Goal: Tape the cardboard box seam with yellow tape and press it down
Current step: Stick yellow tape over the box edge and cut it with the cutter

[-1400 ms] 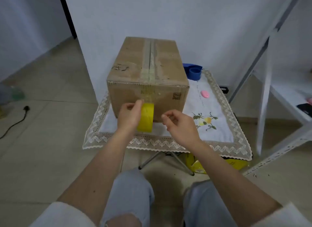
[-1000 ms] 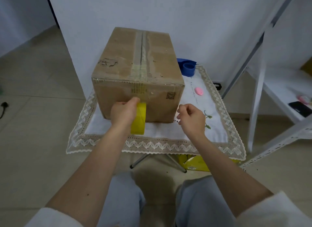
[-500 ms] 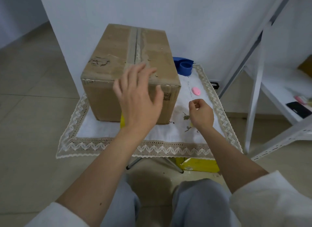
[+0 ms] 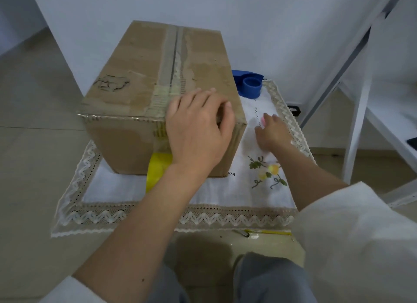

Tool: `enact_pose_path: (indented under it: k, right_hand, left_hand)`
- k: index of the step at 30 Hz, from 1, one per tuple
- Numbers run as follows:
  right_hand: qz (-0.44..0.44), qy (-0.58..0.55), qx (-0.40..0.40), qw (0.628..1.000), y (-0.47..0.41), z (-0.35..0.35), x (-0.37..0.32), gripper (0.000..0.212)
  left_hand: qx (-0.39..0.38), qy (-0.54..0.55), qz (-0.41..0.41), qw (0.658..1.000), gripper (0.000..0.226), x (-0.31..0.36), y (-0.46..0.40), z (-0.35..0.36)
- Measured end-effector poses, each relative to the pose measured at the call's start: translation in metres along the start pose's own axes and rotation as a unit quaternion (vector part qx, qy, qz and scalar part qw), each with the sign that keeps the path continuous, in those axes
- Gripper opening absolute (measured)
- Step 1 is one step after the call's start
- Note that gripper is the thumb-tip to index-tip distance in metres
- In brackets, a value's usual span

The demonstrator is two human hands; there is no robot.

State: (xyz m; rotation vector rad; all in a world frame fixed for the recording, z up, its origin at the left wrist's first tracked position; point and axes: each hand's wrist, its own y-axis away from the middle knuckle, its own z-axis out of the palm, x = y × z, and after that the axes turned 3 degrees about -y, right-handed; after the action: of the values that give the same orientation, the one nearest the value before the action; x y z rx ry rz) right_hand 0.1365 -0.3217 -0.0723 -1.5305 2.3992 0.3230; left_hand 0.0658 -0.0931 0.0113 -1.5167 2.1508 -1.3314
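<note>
The cardboard box (image 4: 158, 95) is sitting on the lace-edged cloth (image 4: 117, 190). The left hand (image 4: 198, 133) is lying on its near top edge, grip loose, holding nothing. The yellow tape roll (image 4: 156, 171) is leaning against the near side. The right hand (image 4: 272, 133), fingers spread, is touching a pink object (image 4: 263, 121).

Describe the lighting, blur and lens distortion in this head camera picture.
Head view: soft, even indoor light, no hard glare; a faint shadow under the cardboard box. Wide-angle bending shows on the white shelf frame at the edge. The right hand is slightly motion-blurred; the left hand is sharper.
</note>
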Motion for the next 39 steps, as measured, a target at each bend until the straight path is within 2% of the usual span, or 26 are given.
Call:
enact_pose_path:
  k: [3, 6, 9, 15, 17, 19, 20, 22, 23, 24, 26, 28, 33, 36, 39]
  right_hand:
    - [-0.001, 0.027, -0.016, 1.000, -0.006, 0.002, -0.001, 0.055]
    - [0.002, 0.027, 0.012, 1.000, -0.008, 0.003, -0.003, 0.048]
    - [0.024, -0.027, 0.045, 0.998, -0.006, 0.004, -0.004, 0.045]
    - [0.030, -0.074, 0.057, 0.995, 0.005, -0.003, -0.009, 0.036]
    - [0.034, -0.143, 0.073, 0.986, 0.014, -0.007, -0.013, 0.030]
    - [0.068, -0.297, 0.076, 0.950, 0.026, -0.012, -0.019, 0.028]
    - [0.095, -0.407, 0.056, 0.907, 0.034, -0.014, -0.021, 0.028]
    - [0.129, -0.595, -0.015, 0.793, 0.054, -0.021, -0.025, 0.027]
    - [0.131, -0.641, -0.049, 0.755, 0.065, -0.024, -0.026, 0.026]
    - [0.124, -0.662, -0.080, 0.735, 0.078, -0.027, -0.027, 0.024]
    - [0.100, -0.684, -0.125, 0.711, 0.101, -0.033, -0.029, 0.023]
    - [0.082, -0.706, -0.138, 0.690, 0.120, -0.041, -0.030, 0.027]
    - [0.066, -0.746, -0.131, 0.650, 0.158, -0.060, -0.034, 0.033]
    - [0.039, -0.747, -0.121, 0.652, 0.178, -0.068, -0.038, 0.030]
    - [0.015, -0.748, -0.124, 0.651, 0.195, -0.072, -0.043, 0.027]
  left_hand:
    - [0.002, -0.016, 0.001, 1.000, 0.028, -0.001, 0.000, 0.000]
    - [-0.001, -0.020, 0.000, 1.000, 0.029, 0.000, 0.000, 0.000]
    - [0.008, -0.024, 0.003, 1.000, 0.028, -0.001, 0.000, 0.000]
    - [0.000, -0.026, 0.000, 1.000, 0.028, 0.000, 0.000, 0.000]
    - [-0.004, -0.023, -0.002, 1.000, 0.029, 0.001, 0.000, -0.002]
    - [-0.013, -0.016, -0.005, 1.000, 0.029, 0.001, -0.001, -0.005]
    - [-0.023, -0.011, -0.009, 1.000, 0.030, 0.001, -0.001, -0.006]
    - [-0.043, 0.007, -0.014, 0.999, 0.031, 0.000, -0.002, -0.009]
    - [-0.051, 0.021, -0.016, 0.998, 0.030, 0.000, -0.002, -0.011]
    - [-0.056, 0.038, -0.018, 0.998, 0.028, 0.000, -0.002, -0.012]
    - [-0.058, 0.083, -0.025, 0.995, 0.023, 0.000, -0.002, -0.017]
    - [-0.041, 0.131, -0.043, 0.990, 0.019, 0.001, 0.000, -0.025]
    - [0.064, 0.189, -0.132, 0.971, 0.016, -0.001, 0.017, -0.047]
    - [0.113, 0.250, -0.251, 0.928, 0.015, -0.007, 0.030, -0.056]
    - [0.116, 0.276, -0.366, 0.881, 0.018, -0.020, 0.041, -0.061]
